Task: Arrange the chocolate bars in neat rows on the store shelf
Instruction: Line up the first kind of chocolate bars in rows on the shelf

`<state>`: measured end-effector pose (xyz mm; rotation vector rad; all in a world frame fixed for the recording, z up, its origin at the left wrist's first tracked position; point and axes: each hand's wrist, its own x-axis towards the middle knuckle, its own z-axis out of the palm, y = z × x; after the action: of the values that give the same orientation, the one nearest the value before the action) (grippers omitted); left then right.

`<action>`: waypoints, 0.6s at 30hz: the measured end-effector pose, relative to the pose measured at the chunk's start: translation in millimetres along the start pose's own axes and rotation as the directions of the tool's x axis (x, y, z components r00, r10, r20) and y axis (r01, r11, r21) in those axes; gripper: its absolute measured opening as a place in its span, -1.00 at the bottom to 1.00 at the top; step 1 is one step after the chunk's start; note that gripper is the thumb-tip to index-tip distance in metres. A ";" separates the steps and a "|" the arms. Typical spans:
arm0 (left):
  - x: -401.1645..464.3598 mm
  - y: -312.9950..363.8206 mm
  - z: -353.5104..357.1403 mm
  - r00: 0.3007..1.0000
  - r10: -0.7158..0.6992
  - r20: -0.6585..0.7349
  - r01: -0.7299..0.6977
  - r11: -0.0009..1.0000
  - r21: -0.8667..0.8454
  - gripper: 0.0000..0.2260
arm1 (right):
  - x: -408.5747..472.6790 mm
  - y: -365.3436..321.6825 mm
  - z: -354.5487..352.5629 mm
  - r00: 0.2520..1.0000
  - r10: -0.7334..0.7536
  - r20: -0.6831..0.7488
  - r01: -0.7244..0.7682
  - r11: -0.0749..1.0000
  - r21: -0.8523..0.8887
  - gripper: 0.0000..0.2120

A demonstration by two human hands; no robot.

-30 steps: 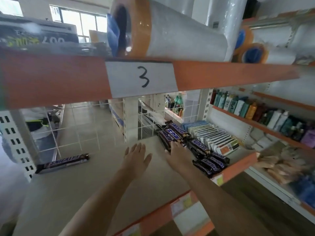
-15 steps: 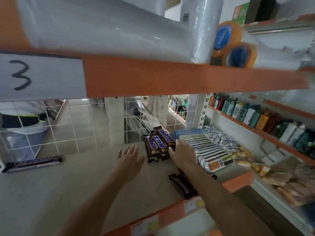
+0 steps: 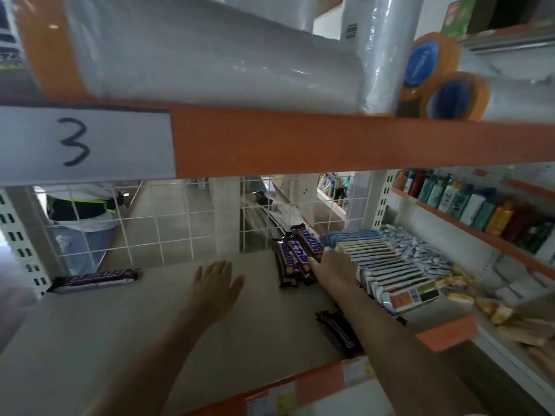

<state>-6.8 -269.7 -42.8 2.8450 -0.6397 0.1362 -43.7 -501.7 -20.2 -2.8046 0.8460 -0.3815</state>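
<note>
Three dark chocolate bars (image 3: 295,256) lie side by side at the back of the beige shelf (image 3: 126,334), pointing toward the wire grid. My right hand (image 3: 332,265) rests against their right side, fingers on the rightmost bar. More dark bars (image 3: 338,331) lie near the shelf's front edge, partly hidden under my right forearm. A single bar (image 3: 96,279) lies alone at the far left. My left hand (image 3: 214,285) hovers flat over the shelf, fingers straight, holding nothing.
A row of flat boxed goods (image 3: 387,271) stands right of the bars. The white wire grid (image 3: 156,223) closes the shelf's back. Above hangs an orange shelf edge (image 3: 330,139) with a "3" label. Bottles (image 3: 468,202) line a shelf at the right.
The view has drifted slightly. My right hand stays at the back group of bars and has squared them closer together. My left hand stays hovering flat.
</note>
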 end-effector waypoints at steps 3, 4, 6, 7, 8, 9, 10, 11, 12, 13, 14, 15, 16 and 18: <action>-5.4 -8.4 -1.7 1.000 0.007 -0.016 -0.006 1.000 0.025 -0.50 | -0.3 -1.9 0.0 1.000 0.017 -0.008 -0.017 1.000 0.005 -0.53; -6.9 -10.6 -2.3 1.000 0.002 -0.019 -0.002 0.999 0.033 -0.50 | -0.3 -1.7 0.4 1.000 0.017 -0.024 -0.017 1.000 0.005 -0.54; -9.7 -13.8 -3.4 1.000 -0.014 -0.016 0.015 0.999 0.048 -0.47 | -0.8 -1.3 0.2 0.997 0.004 -0.078 -0.004 1.000 -0.001 -0.59; -11.5 -15.2 -4.5 1.000 -0.023 -0.009 0.023 0.998 0.055 -0.41 | -1.3 -1.2 -0.7 0.994 -0.012 -0.108 0.011 1.000 -0.012 -0.61; -13.5 -16.5 -6.0 1.000 -0.024 -0.008 0.024 0.998 0.056 -0.33 | -2.3 -0.7 -2.2 0.990 -0.036 -0.133 0.033 0.999 -0.031 -0.62; -14.6 -18.0 -7.1 1.000 -0.014 -0.008 0.015 0.998 0.061 -0.24 | -3.5 0.1 -4.2 0.986 -0.068 -0.152 0.060 0.997 -0.057 -0.63; -16.6 -19.5 -8.7 1.000 -0.002 -0.006 0.002 0.998 0.069 -0.18 | -5.3 0.9 -7.3 0.980 -0.107 -0.169 0.092 0.991 -0.093 -0.64; -18.8 -20.9 -9.9 1.000 0.005 -0.003 -0.004 0.997 0.080 -0.18 | -6.6 2.8 -10.1 0.971 -0.155 -0.182 0.131 0.982 -0.138 -0.64; -20.8 -22.2 -10.5 1.000 0.012 -0.002 -0.011 0.995 0.096 -0.24 | -7.5 4.7 -13.0 0.960 -0.208 -0.189 0.172 0.967 -0.189 -0.64; -23.1 -23.3 -11.9 1.000 0.027 -0.003 -0.026 0.994 0.106 -0.33 | -7.3 6.9 -16.4 0.946 -0.263 -0.192 0.212 0.945 -0.250 -0.63; -25.3 -24.1 -13.6 0.999 0.045 -0.001 -0.045 0.993 0.111 -0.41 | -7.6 7.5 -21.0 0.931 -0.314 -0.187 0.246 0.917 -0.315 -0.64; -27.5 -24.9 -15.3 0.998 0.063 -0.001 -0.062 0.991 0.122 -0.44 | -9.4 6.7 -27.1 0.912 -0.366 -0.188 0.278 0.884 -0.375 -0.64; -28.7 -26.0 -15.9 0.997 0.076 -0.002 -0.075 0.988 0.136 -0.45 | -11.9 4.9 -34.5 0.886 -0.422 -0.194 0.305 0.844 -0.442 -0.66; -29.5 -26.1 -18.5 0.994 0.108 -0.019 -0.105 0.987 0.123 -0.43 | -15.3 2.9 -47.9 0.799 -0.549 -0.246 0.361 0.764 -0.534 -0.69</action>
<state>-22.9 -230.2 -34.0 2.9202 -0.8047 0.2373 -71.7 -500.5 21.7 -3.4561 0.2822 -0.9636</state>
